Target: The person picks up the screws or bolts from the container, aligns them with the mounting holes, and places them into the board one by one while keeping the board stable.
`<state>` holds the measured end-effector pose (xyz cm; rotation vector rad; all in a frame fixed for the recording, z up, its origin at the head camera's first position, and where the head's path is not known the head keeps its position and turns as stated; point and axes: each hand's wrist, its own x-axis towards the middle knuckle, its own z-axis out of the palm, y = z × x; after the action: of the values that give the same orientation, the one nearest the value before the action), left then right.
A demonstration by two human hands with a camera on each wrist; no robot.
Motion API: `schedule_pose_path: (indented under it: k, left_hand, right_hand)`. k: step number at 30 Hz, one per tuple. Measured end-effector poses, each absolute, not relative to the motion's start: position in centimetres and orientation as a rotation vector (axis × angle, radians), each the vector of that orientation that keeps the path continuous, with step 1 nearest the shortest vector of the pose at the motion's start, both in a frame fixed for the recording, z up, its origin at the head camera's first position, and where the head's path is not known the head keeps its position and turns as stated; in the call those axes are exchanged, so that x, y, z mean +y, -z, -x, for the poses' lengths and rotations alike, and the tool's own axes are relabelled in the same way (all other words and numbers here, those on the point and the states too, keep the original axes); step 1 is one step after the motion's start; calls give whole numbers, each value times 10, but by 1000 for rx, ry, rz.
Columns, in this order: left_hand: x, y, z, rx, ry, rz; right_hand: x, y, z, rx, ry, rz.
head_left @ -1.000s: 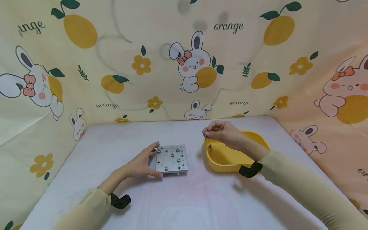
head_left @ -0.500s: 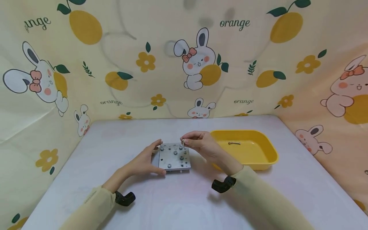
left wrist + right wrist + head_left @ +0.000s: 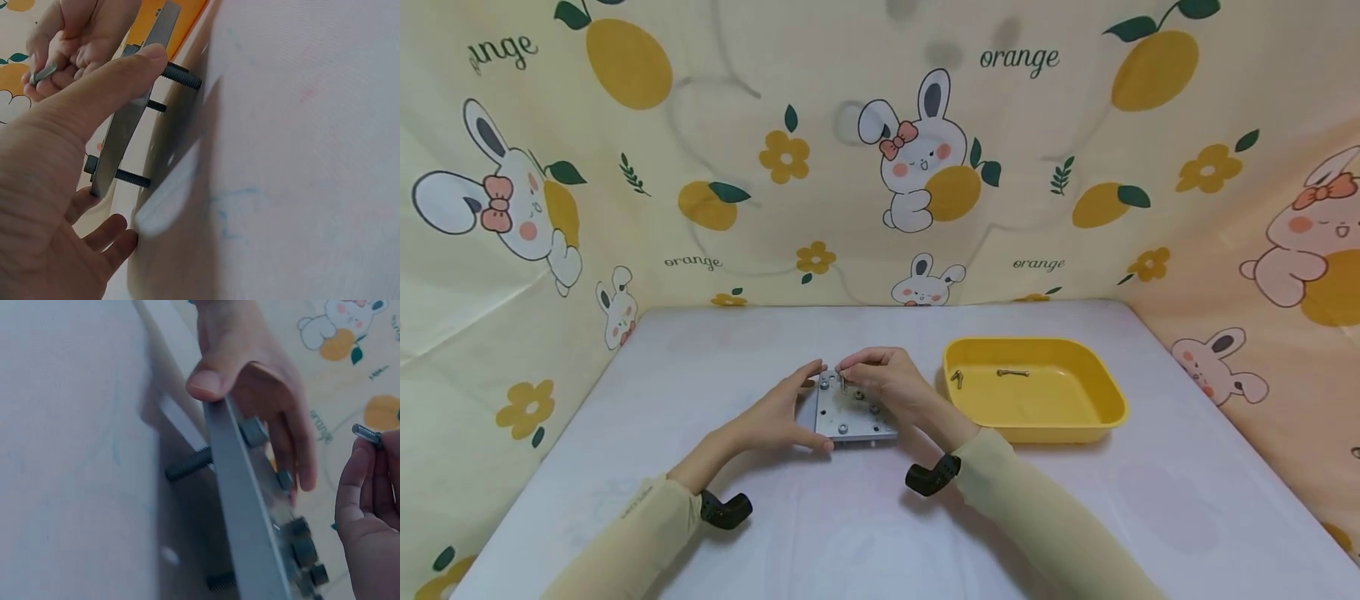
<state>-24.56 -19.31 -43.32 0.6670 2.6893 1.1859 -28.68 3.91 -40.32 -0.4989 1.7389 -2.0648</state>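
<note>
A square silver metal plate (image 3: 857, 419) is raised off the table, with several socket-head bolts set in its holes. Their threaded shanks poke out underneath, such as the bolt (image 3: 182, 77) in the left wrist view. My left hand (image 3: 775, 421) grips the plate by its left side, thumb at the near edge (image 3: 215, 419) and fingers at the far one. Above the plate's far part, my right hand (image 3: 895, 387) pinches a small bolt (image 3: 365, 434) between thumb and fingertips. That hand hides the plate's far right corner in the head view.
Right of the plate stands a yellow tray (image 3: 1037, 435). Inside it lie a bolt (image 3: 1013, 372) near the back and more small hardware (image 3: 957, 379) by the left wall. A patterned cloth (image 3: 820, 100) hangs behind the white table (image 3: 760, 533).
My right hand has left the tray with the small bolt and moved left, first to the plate's far right corner, then further left along its far edge. The left hand keeps its grip.
</note>
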Motion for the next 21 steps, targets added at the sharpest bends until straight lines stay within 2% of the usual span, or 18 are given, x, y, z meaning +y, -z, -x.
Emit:
schedule_pose_path:
  k: [7,21]
  left_hand:
    - [-195,433,246,2674,-1178,-669]
    - [-197,432,246,2635,-1208,-672]
  right_hand:
    - [21,411,289,1873,1959,660]
    - [16,418,300,1997,1796,876]
